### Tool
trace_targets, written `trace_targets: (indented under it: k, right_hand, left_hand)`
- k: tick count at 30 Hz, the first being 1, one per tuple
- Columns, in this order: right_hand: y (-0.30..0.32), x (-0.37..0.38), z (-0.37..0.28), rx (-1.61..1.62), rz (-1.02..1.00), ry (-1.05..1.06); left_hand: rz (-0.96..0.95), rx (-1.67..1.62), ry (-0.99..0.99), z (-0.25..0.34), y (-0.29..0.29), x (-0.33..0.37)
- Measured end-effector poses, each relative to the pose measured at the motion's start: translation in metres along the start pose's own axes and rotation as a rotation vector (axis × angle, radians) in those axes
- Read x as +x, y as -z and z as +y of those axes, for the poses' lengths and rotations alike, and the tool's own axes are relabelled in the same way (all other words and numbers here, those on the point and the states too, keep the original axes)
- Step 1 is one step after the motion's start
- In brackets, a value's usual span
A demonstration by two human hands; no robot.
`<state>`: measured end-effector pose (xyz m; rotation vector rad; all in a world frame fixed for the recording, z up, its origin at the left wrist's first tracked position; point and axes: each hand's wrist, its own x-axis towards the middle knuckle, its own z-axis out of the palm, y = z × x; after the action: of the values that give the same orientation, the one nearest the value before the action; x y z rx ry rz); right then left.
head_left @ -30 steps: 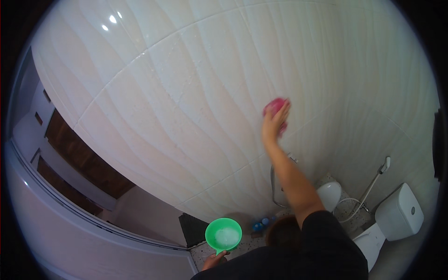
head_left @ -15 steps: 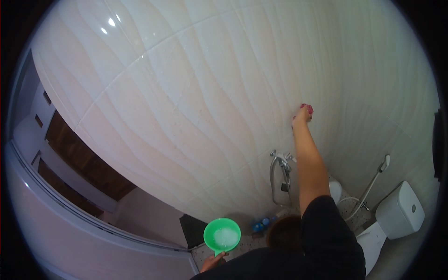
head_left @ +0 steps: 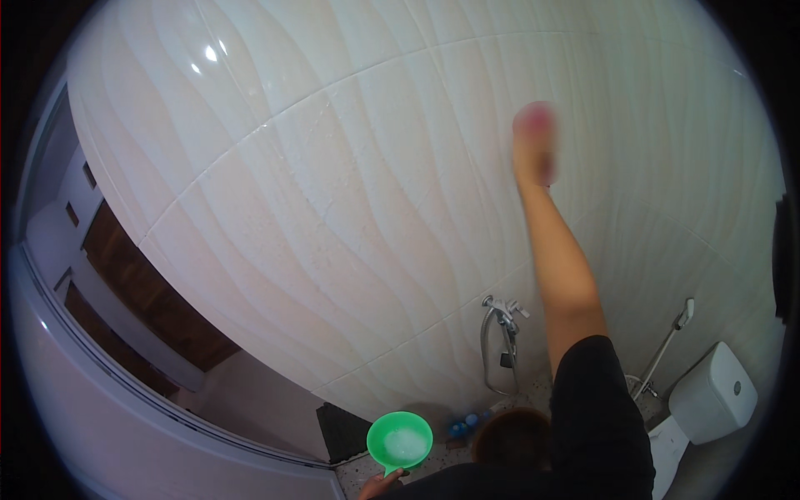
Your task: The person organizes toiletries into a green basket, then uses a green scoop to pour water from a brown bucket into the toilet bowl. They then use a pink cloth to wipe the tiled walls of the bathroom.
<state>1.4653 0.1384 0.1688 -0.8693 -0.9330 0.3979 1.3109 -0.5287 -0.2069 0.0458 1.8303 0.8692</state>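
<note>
At the bottom of the view my left hand (head_left: 382,483) grips the handle of a green dipper (head_left: 373,442). White, foamy liquid (head_left: 405,444) lies inside its bowl. My right arm reaches far up along the tiled wall (head_left: 350,217), and my right hand (head_left: 535,157) is closed on a pink-red scrubber (head_left: 534,115) at the wall. Motion smears the hand and scrubber, so the scrubber's exact shape is hard to make out.
Below my right forearm a chrome shower mixer with hose (head_left: 502,317) juts from the wall. A white toilet (head_left: 708,400) and a hand sprayer (head_left: 685,314) stand to the right. On the floor are a brown basin (head_left: 500,425) and blue items (head_left: 461,427). A doorway (head_left: 150,292) opens left.
My right hand has moved up the wall with the pink-red scrubber. The view has shifted slightly upward, so the dipper and fixtures appear lower; my left hand still holds the dipper.
</note>
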Motion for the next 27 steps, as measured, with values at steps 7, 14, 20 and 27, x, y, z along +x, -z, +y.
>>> trace_targets:
  k: [7,14,20,27]
  right_hand:
    - [0.012,-0.096,-0.102,0.050,-0.569,0.668]
    - [-0.053,0.034,-0.113,-0.069,0.128,0.358]
    - [-0.036,-0.071,-0.151,0.151,-0.262,0.761]
    - [0.011,-0.127,-0.117,0.103,-0.777,0.836]
  left_hand:
    - [0.009,-0.009,0.079,-0.002,0.002,-0.008]
    - [0.006,0.068,0.028,0.006,-0.011,0.008]
    - [0.037,0.088,0.006,-0.006,-0.013,0.010]
    - [0.088,0.191,-0.077,-0.026,-0.004,0.002]
